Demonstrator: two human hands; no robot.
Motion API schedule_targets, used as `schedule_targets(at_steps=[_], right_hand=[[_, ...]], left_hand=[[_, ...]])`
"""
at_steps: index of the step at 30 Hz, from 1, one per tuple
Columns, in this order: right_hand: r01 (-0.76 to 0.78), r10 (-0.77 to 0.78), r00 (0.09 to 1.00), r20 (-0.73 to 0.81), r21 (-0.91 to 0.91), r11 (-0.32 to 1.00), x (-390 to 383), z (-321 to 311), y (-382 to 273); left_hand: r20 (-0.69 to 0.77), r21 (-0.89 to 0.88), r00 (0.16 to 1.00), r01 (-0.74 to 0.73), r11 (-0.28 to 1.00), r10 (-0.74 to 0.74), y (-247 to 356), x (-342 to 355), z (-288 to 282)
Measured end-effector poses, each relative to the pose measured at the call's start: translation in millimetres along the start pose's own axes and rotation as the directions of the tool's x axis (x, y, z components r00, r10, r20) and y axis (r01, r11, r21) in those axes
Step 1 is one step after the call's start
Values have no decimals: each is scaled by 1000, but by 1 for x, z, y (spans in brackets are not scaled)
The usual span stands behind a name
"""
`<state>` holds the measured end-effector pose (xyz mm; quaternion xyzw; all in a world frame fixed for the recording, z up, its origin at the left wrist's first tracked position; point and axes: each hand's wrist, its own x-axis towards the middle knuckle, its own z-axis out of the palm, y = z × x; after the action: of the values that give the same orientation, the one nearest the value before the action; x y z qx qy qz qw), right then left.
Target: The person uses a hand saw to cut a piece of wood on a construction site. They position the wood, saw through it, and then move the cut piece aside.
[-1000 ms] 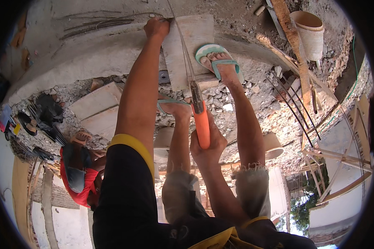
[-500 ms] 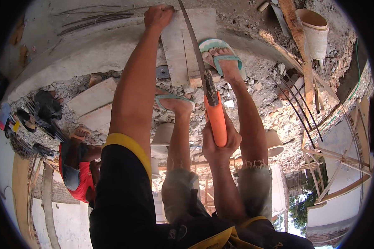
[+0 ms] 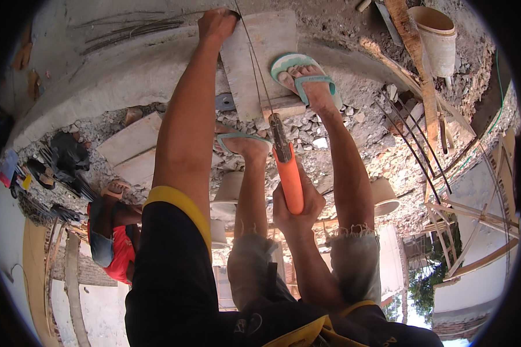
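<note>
My right hand [image 3: 298, 208] is wrapped round the orange handle of a handsaw [image 3: 289, 182]. The saw's narrow blade points away from me and slants up to the left over a pale wooden board [image 3: 243, 63]. At the board's far left corner, my left hand [image 3: 217, 26] is closed, with a small dark thing beside its fingers; what it grips is hidden. My right foot, in a green flip-flop [image 3: 292, 62], rests by the board's right edge. A small wood block [image 3: 285, 106] lies under the near end of the board.
Thin metal rods [image 3: 136, 26] lie at the far left on a concrete ledge [image 3: 104, 81]. Rubble [image 3: 315, 130] covers the ground around my feet. Far right stand a pale bucket [image 3: 437, 46] and a long timber [image 3: 414, 58]; steel bars [image 3: 408, 141] stick out nearby. A person in red [image 3: 121, 251] is at left.
The saw handle has drawn back toward me and slightly left with my right hand. The blade has turned more edge-on. My left hand stays at the board's far corner.
</note>
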<state>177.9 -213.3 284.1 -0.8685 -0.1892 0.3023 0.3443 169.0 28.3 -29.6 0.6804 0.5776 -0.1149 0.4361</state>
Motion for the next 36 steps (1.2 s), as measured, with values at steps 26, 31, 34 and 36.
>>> schedule_targets(at_steps=[26,31,34,36], right_hand=[[-282,280,954,108,8,959,65,41,-1],[-328,317,943,96,134,935,47,30,3],[-251,246,967,73,73,965,19,7,-12],[-227,232,970,70,-79,971,18,0,-14]], left_hand=[[-46,-132,999,10,991,-16,-2,-15,4],[-70,-59,984,160,985,-164,-15,-15,8],[-21,-96,985,168,981,-171,-24,-14,9],[-18,-171,985,169,971,-174,-28,-14,12]])
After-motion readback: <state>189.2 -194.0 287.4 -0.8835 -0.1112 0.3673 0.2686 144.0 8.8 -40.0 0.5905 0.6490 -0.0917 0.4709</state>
